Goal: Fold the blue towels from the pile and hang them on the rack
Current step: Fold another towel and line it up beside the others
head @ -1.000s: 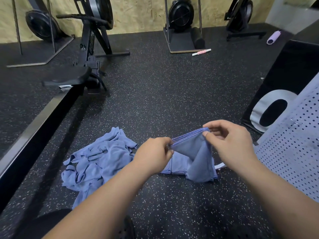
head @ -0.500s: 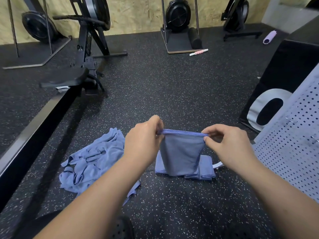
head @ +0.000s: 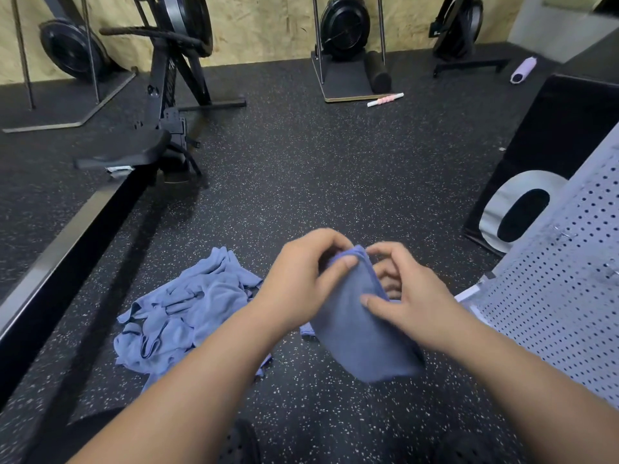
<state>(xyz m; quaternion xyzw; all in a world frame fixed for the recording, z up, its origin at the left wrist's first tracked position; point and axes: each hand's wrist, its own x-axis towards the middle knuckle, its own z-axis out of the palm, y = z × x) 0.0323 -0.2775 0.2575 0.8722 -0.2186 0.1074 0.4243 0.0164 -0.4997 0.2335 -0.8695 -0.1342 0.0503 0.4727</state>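
A folded blue towel hangs in the air above the speckled black floor, held by both hands at its top. My left hand grips the top edge from the left, thumb pressed on the near face. My right hand pinches the right side, thumb on the cloth. A loose pile of blue towels lies crumpled on the floor to the left. Folded towels on the floor are mostly hidden behind the held one; a small corner shows.
A grey perforated panel stands close at the right, with a black box behind it. A rowing machine rail runs along the left. Exercise machines, a pink roller and a purple bottle stand far back.
My hands have come together, folding the stretched towel narrower. The towel now hangs tilted toward me and covers the folded stack on the floor.
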